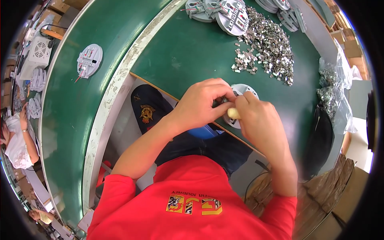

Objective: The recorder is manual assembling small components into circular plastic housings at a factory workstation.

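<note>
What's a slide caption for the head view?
Both hands, left hand and right hand, work a grey round plate beside metal clips.

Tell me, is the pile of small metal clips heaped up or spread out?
Spread out: the metal clips lie scattered loose across the green table, thinning toward the edges.
</note>
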A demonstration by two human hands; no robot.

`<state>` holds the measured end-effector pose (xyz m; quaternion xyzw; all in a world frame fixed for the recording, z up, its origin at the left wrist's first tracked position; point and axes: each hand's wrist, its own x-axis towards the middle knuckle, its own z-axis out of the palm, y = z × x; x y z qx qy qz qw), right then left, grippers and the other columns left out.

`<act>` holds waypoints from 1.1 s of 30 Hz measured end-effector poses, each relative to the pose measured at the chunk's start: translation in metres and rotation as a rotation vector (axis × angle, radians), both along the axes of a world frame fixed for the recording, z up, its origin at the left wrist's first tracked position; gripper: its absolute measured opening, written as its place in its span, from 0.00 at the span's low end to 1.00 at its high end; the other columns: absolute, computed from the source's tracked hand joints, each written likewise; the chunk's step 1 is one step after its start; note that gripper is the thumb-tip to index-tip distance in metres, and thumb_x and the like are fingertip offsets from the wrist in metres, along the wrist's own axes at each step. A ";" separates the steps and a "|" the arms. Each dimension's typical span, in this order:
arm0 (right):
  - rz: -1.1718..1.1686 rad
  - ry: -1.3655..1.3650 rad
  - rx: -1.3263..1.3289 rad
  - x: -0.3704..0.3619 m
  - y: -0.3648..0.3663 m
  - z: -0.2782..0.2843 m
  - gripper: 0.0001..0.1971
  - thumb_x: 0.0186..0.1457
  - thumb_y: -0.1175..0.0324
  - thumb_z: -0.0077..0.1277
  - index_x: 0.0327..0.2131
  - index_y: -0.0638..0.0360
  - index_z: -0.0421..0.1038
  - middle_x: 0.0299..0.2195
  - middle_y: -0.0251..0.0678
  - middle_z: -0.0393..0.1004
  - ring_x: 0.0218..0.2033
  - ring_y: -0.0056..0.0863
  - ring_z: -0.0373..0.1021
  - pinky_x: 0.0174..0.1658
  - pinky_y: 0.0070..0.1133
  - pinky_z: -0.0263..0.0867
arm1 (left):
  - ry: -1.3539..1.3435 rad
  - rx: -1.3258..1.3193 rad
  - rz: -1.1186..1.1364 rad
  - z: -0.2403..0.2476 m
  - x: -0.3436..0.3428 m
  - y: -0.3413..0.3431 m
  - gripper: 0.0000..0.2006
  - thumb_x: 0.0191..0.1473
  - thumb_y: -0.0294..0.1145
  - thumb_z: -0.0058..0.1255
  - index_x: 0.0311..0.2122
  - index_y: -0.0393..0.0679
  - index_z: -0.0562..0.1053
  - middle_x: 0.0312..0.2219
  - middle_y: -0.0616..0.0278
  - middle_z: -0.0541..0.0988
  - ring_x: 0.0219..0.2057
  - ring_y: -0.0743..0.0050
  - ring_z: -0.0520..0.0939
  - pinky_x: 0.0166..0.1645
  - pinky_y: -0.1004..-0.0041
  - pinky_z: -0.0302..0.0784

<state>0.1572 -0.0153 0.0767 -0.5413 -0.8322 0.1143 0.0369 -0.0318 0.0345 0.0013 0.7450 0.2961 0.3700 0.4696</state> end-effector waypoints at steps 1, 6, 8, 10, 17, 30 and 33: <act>0.016 0.025 0.021 0.003 -0.001 -0.002 0.09 0.50 0.75 0.59 0.35 0.64 0.70 0.34 0.45 0.73 0.28 0.44 0.76 0.29 0.34 0.73 | 0.002 0.002 -0.009 0.001 -0.001 -0.001 0.07 0.53 0.24 0.65 0.37 0.40 0.80 0.35 0.60 0.82 0.33 0.67 0.83 0.37 0.71 0.77; -0.022 0.238 0.160 0.021 -0.020 -0.024 0.12 0.49 0.75 0.59 0.39 0.66 0.72 0.35 0.42 0.73 0.28 0.42 0.77 0.30 0.33 0.75 | 0.022 -0.040 0.041 0.003 0.001 0.002 0.05 0.53 0.23 0.65 0.35 0.40 0.80 0.34 0.61 0.82 0.31 0.70 0.82 0.35 0.74 0.76; -0.094 0.236 0.234 0.018 -0.039 -0.028 0.15 0.49 0.76 0.59 0.42 0.67 0.73 0.36 0.41 0.73 0.28 0.41 0.77 0.31 0.32 0.76 | 0.000 0.007 0.047 -0.002 0.006 -0.003 0.05 0.52 0.24 0.66 0.34 0.40 0.81 0.34 0.62 0.82 0.31 0.70 0.81 0.34 0.74 0.76; -0.145 0.234 0.269 0.014 -0.047 -0.028 0.16 0.48 0.76 0.59 0.43 0.67 0.73 0.37 0.41 0.73 0.28 0.40 0.76 0.32 0.31 0.76 | 0.009 0.025 0.054 -0.001 0.009 -0.005 0.05 0.52 0.24 0.66 0.34 0.40 0.81 0.34 0.62 0.82 0.31 0.70 0.81 0.34 0.74 0.76; -0.064 -0.112 0.240 0.002 -0.050 -0.026 0.14 0.51 0.74 0.55 0.42 0.71 0.74 0.40 0.43 0.72 0.26 0.29 0.75 0.28 0.24 0.76 | 0.052 0.098 0.088 0.001 0.015 -0.007 0.05 0.52 0.25 0.67 0.34 0.40 0.81 0.33 0.62 0.83 0.33 0.70 0.82 0.36 0.73 0.77; -0.142 0.029 0.173 0.006 -0.054 -0.021 0.21 0.48 0.78 0.56 0.49 0.68 0.73 0.42 0.40 0.71 0.32 0.34 0.77 0.32 0.28 0.75 | 0.271 0.335 0.187 0.007 0.016 0.070 0.02 0.57 0.28 0.61 0.36 0.44 0.82 0.36 0.65 0.82 0.36 0.66 0.82 0.40 0.68 0.78; -0.212 0.097 0.175 0.006 -0.055 -0.019 0.22 0.46 0.78 0.59 0.48 0.63 0.74 0.42 0.39 0.73 0.32 0.37 0.78 0.33 0.31 0.75 | 0.444 0.511 0.146 0.005 0.017 0.074 0.03 0.57 0.30 0.62 0.36 0.45 0.81 0.36 0.66 0.81 0.37 0.65 0.82 0.40 0.67 0.78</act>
